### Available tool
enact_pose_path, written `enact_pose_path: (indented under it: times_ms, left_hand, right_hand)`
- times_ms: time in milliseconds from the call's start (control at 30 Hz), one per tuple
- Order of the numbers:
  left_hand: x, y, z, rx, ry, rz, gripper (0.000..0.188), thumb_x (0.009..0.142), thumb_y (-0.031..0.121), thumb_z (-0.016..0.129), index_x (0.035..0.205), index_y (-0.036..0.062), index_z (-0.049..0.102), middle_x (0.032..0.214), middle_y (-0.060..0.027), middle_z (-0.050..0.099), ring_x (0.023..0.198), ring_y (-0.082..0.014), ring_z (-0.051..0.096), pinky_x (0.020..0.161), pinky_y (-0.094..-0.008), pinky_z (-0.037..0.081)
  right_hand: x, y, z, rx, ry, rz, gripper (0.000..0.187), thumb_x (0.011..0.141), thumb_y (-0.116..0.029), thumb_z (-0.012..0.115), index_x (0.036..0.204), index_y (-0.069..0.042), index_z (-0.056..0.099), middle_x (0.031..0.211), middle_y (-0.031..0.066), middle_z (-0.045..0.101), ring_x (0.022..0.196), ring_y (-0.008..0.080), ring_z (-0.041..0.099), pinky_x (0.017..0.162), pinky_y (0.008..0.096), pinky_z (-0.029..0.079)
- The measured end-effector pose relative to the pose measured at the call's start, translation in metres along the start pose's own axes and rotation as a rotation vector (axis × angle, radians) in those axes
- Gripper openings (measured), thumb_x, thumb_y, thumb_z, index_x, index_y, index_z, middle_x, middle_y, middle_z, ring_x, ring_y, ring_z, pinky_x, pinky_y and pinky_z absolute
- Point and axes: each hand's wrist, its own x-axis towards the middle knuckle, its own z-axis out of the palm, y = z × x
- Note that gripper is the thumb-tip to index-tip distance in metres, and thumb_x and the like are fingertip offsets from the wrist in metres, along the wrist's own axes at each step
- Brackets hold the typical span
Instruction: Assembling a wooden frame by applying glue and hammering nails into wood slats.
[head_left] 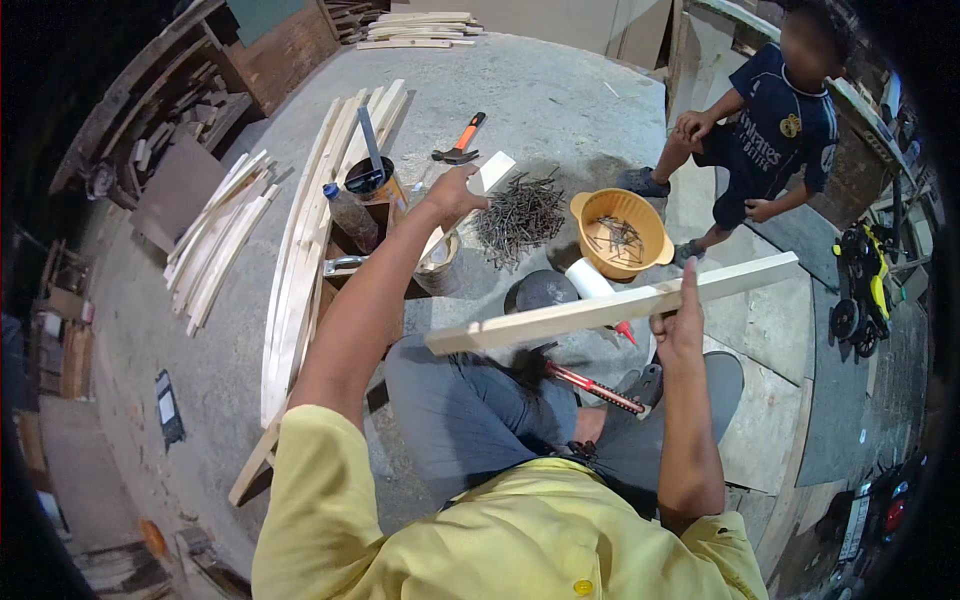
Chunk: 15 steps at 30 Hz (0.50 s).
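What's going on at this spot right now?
A seated person in a yellow shirt holds a wooden bar in the right hand. The left hand is at a pale strip over an open can; its grip is unclear. Ahead lie a pile of nails and a hammer, with a yellow bowl holding more nails. Another person stands to the right.

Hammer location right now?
In the head view, the hammer lies on the concrete floor, upper part, slightly left of centre, just beyond the person's left hand and up-left of the nail pile.
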Motion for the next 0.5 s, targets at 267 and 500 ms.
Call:
enact_pose_path:
  times_ms: [267, 500]
  left_hand:
    - [0.004, -0.033, 0.039, 0.011, 0.039, -0.019, 0.073, 0.076, 0.024, 0.076, 0.14, 0.0046, 0.049, 0.125, -0.0249, 0.063, 0.116, -0.0377, 0.061, 0.101, -0.0395, 0.047]
    - [-0.045, -0.034, 0.054, -0.278, 0.356, 0.082, 0.061, 0.087, 0.028, 0.069, 0.141, 0.0063, 0.048, 0.131, -0.0183, 0.06, 0.123, -0.0313, 0.057, 0.103, -0.044, 0.045]
  right_hand:
    - [0.029, 0.017, -0.046, 0.084, 0.228, 0.055, 0.06, 0.079, -0.068, 0.073, 0.09, -0.012, 0.055, 0.065, -0.0019, 0.053, 0.041, 0.0062, 0.04, 0.035, 0.0199, 0.026]
    - [0.045, 0.018, -0.064, 0.177, 0.177, 0.079, 0.061, 0.08, -0.072, 0.068, 0.083, -0.013, 0.054, 0.062, -0.0001, 0.053, 0.035, 0.0077, 0.036, 0.033, 0.0201, 0.025]
